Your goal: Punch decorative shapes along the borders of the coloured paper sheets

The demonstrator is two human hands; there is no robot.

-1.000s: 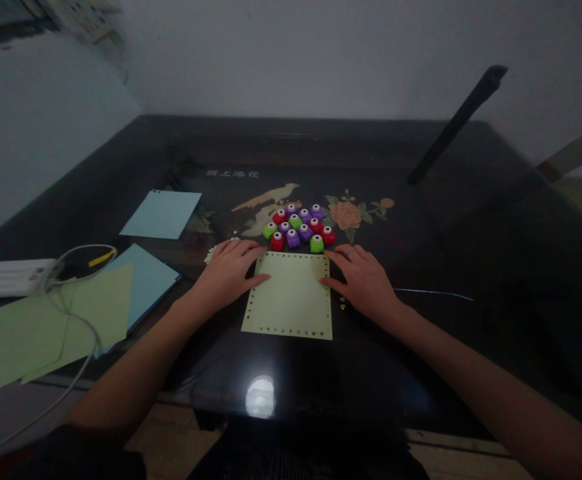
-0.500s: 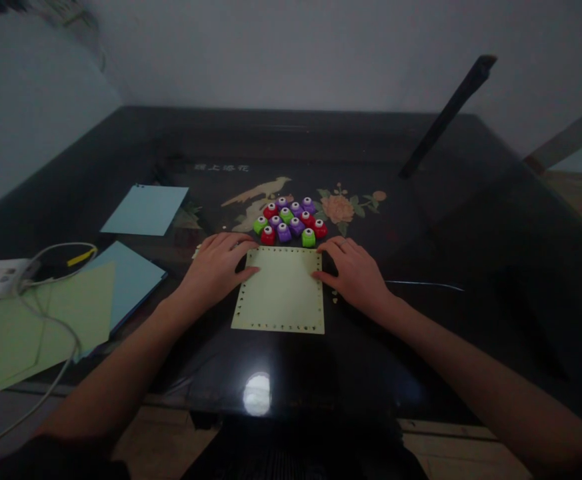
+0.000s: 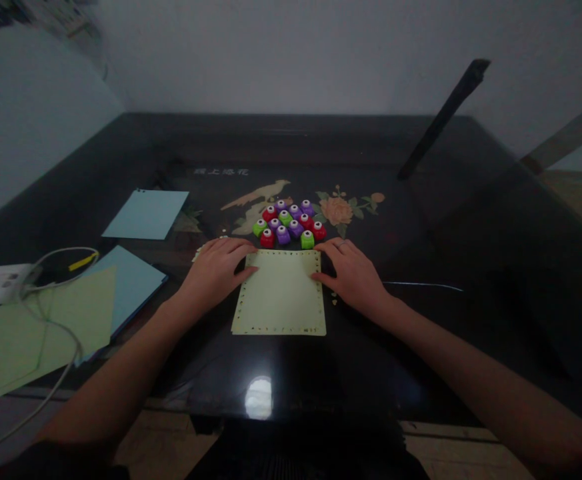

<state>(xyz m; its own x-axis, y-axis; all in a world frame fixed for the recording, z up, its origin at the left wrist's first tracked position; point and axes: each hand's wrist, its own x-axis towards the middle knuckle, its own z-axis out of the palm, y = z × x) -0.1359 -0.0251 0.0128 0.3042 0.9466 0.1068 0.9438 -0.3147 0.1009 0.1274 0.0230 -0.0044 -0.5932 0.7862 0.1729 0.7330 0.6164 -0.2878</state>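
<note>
A pale yellow-green sheet of paper [image 3: 281, 293] lies in front of me, with small punched holes along all four edges. My left hand [image 3: 219, 267] grips its upper left corner, thumb on the side edge and fingers at the top. At the upper right corner, my right hand [image 3: 353, 269], with a ring on one finger, holds the paper the same way. Just beyond the top edge stand several small craft punches [image 3: 283, 234] in red, purple and green, grouped close together. Tiny paper cutouts [image 3: 335, 302] lie beside my right hand; others are partly hidden behind my left.
A blue sheet [image 3: 145, 215] lies at the far left of the dark glossy table [image 3: 281, 143]. Nearer are a blue stack [image 3: 133, 283], green sheets [image 3: 75, 310], a looped cable [image 3: 61, 377] and a white box [image 3: 1, 283]. A dark post [image 3: 443, 121] rises at the back right.
The hands stay at the same corners. The paper's near edge has shifted slightly, and a second edge now shows along it. The view has tilted up a little.
</note>
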